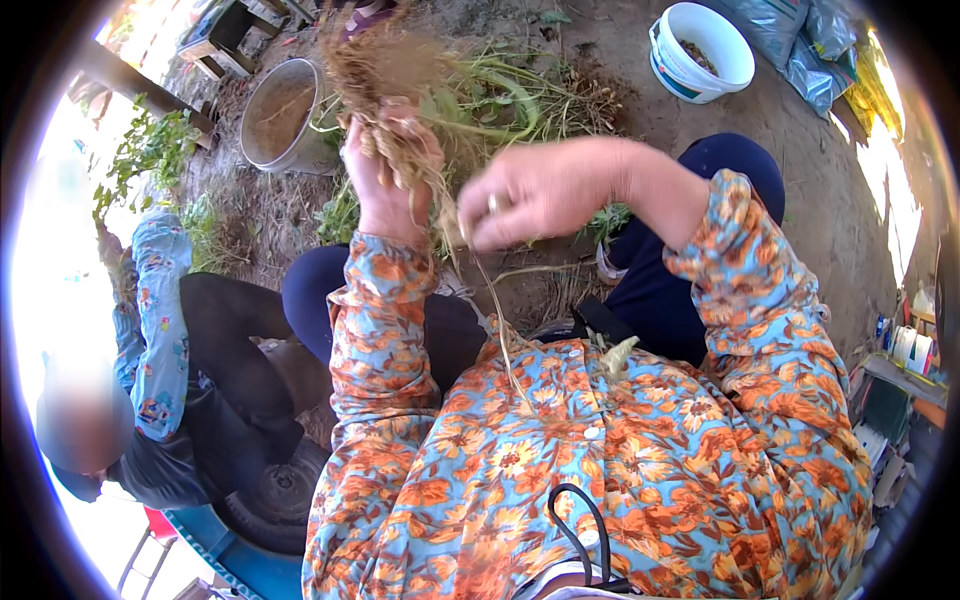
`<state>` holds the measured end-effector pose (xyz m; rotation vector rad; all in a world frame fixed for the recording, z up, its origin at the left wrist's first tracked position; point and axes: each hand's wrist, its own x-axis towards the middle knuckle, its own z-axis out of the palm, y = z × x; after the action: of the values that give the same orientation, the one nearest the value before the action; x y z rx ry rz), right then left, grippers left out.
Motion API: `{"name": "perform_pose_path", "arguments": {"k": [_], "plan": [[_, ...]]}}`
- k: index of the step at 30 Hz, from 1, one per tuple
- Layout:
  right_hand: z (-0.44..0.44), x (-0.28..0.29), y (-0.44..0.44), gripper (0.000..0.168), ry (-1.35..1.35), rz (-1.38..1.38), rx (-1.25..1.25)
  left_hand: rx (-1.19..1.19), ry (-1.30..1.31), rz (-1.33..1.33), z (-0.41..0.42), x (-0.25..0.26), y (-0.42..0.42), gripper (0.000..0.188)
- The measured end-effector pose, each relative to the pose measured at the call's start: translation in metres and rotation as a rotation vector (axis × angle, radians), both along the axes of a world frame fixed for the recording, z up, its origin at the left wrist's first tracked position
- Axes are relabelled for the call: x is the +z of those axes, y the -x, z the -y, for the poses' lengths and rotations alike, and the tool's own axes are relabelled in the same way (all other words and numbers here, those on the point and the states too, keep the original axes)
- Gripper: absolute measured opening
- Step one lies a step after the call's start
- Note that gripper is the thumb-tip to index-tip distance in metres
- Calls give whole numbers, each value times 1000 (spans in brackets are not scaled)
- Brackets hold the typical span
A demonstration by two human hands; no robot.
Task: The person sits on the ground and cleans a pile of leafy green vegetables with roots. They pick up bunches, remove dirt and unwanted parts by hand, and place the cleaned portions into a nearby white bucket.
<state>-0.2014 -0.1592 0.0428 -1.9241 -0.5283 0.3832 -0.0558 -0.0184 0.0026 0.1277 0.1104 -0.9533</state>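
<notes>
My left hand grips a bunch of pulled peanut plants, raised in front of my knees. Pale peanut pods cluster against its fingers, and a tangle of dry brown roots fans out above, partly blurred. Long thin dry stems trail down from the bunch toward my shirt. Just right of them is my right hand, blurred, with curled fingers and a ring; its fingertips are at the stems, but whether they pinch one is unclear. Behind both hands lies a heap of green peanut plants on the soil.
A white bucket at upper right holds some brown contents. A dirty pale bucket stands left of the plants. A person in a patterned blue sleeve sits at left. Filled plastic sacks lie at upper right; a wooden stool is at upper left.
</notes>
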Motion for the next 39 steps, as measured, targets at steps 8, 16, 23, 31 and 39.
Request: {"name": "perform_pose_path", "arguments": {"k": [8, 16, 23, 31, 39], "plan": [[12, 19, 20, 27, -412, -422, -208, -63, 74, 26, -7, -4, 3, 25], [-4, 17, 35, 31, -857, -521, 102, -160, -275, 345, 18, -36, 15, 40], [-81, 39, -2, 13, -725, -781, -249, -215, -612, 326, 30, -57, 66, 38], [-115, 117, -249, 28, -224, -19, -604, -308, -435, 229, 15, -27, 89, 36], [-90, 80, -235, 41, 55, 249, -536, -357, -347, 129, 15, -22, 54, 40]]}}
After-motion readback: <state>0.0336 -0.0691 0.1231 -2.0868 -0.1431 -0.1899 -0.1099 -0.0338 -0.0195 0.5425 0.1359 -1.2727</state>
